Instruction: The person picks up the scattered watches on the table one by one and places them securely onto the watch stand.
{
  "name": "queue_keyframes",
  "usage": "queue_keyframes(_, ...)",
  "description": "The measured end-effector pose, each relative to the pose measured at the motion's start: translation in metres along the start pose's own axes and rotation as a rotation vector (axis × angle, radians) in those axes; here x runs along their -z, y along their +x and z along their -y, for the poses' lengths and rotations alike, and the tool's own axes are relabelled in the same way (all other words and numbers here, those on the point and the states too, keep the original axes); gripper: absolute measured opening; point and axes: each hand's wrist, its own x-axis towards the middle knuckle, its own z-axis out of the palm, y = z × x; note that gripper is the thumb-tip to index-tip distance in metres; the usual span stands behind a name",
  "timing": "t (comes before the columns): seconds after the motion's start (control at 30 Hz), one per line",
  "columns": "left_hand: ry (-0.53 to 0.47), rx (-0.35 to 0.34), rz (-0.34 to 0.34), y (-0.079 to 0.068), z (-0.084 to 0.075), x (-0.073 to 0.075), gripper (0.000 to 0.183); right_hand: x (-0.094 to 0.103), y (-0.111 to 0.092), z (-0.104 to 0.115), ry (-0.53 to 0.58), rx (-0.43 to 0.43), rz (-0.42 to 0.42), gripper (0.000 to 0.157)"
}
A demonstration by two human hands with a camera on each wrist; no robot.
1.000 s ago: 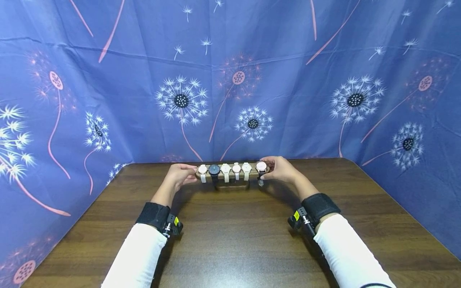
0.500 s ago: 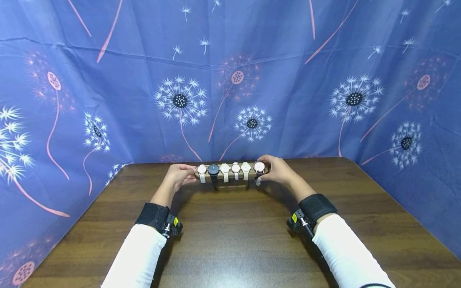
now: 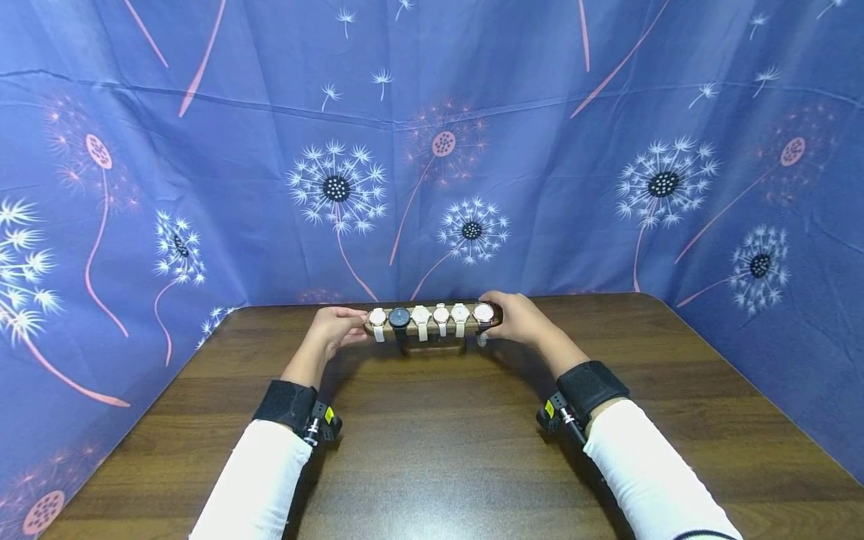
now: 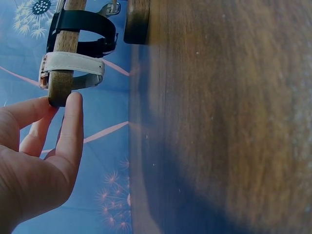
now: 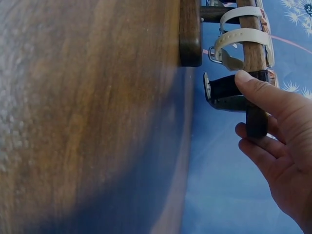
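Observation:
A wooden watch stand [image 3: 432,348] stands near the table's far edge, with a row of several wristwatches strapped on its crossbar [image 5: 254,56]. My left hand [image 3: 332,328] pinches the bar's left end with thumb and fingertips, just below a white-strapped watch [image 4: 80,63]. A black-strapped watch [image 4: 83,31] sits beside that one. At the right end, my right hand [image 3: 525,321] holds a wristwatch with a pale dial [image 3: 483,312] and dark strap. In the right wrist view its thumb presses on the black strap [image 5: 225,87], while the other fingers reach behind the bar.
The brown wooden table [image 3: 432,450] stretches toward me. A blue dandelion-print cloth [image 3: 540,150] hangs close behind the stand and along both sides. White-strapped watches [image 5: 241,36] fill the bar beside my right hand's watch.
My right hand has slid slightly left with the dark-strapped wristwatch, narrowing the gap to the white-strapped watch beside it. The left hand keeps its place at the bar's left end.

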Motion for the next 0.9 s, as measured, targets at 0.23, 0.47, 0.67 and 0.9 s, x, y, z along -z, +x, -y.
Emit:
queue_keyframes(0.23, 0.013, 0.009, -0.002, -0.001, 0.0, 0.001, 0.023, -0.003, 0.001, 0.001, -0.029, -0.002, 0.021, 0.069)
queue_keyframes(0.47, 0.009, 0.0, -0.003, -0.001, 0.004, 0.004, 0.024, -0.005, 0.002, 0.003, -0.021, -0.023, 0.033, 0.064)
queue_keyframes(0.67, 0.017, -0.01, -0.006, -0.002, 0.006, 0.004, 0.025, -0.009, 0.001, 0.004, -0.001, -0.048, 0.032, 0.063)
queue_keyframes(0.9, 0.412, -0.191, -0.003, -0.021, 0.009, 0.011, 0.035, -0.007, -0.016, 0.008, 0.061, -0.061, 0.042, 0.088)
